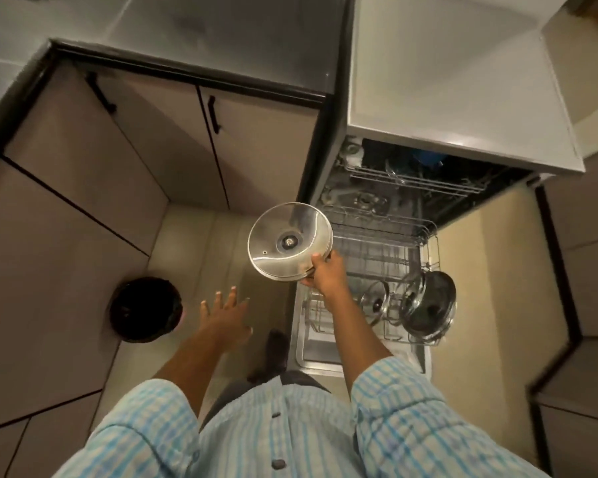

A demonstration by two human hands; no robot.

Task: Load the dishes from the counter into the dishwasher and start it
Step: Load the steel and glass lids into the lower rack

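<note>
held lid: we see a round glass lid (289, 241) with a steel rim up in the air, over the left edge of the lower rack (377, 250), its centre fitting facing us.
right hand: the right hand (325, 274) is clamped on the lid's near rim, thumb on top.
left hand: the left hand (227, 313) is empty, fingers apart and straight, over the floor beside the open door (318, 350).
rack contents: a small glass lid (375, 301) and a larger glass lid (428, 305) stand on edge at the rack's front right; we cannot tell whether they touch.
upper rack: the upper rack (411, 177) holds dim shapes we cannot name.
stage: we judge loading is partway, with this lid not yet slotted.
risk, grip: a one-handed rim hold on smooth glass could slip, dropping the lid onto the wires or door.
risk, contact: setting it down near the standing lids could knock glass on glass or tip them.
risk, seating: a lid left loose between tines could fall flat when the rack slides in.
</note>
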